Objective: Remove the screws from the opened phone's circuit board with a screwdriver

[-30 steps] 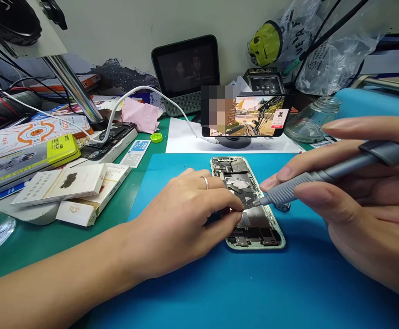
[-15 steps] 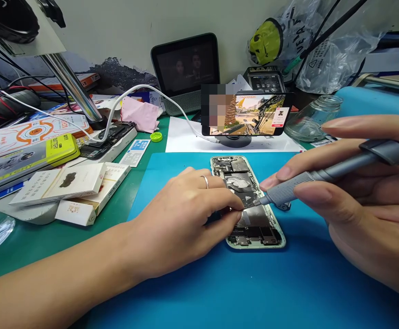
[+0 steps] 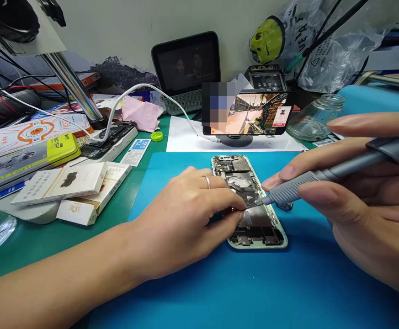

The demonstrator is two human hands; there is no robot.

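An opened smartphone [image 3: 261, 219] with a pale green frame lies flat on the blue mat, its inner parts exposed. My left hand [image 3: 192, 214], wearing a ring, reaches over its left side. Thumb and index finger are pinched together above the middle of the phone; whatever they hold is too small to make out. My right hand [image 3: 357, 201] grips a grey pen-shaped tool [image 3: 291, 187] with a knurled grip and a thin, blade-like tip. That tip meets the pinched left fingertips over the phone. A small dark part [image 3: 284, 206] lies on the mat just right of the phone.
Behind the mat a phone playing video [image 3: 257, 114] stands on a round base, in front of a smart display [image 3: 187, 68]. A glass jar [image 3: 317, 119] sits at back right. Cigarette boxes [image 3: 62, 183], battery boxes and a metal microscope post [image 3: 72, 87] crowd the left.
The whole view has shifted very slightly. Both hands keep their grips at the same spot over the phone, and the picture on the propped phone differs.
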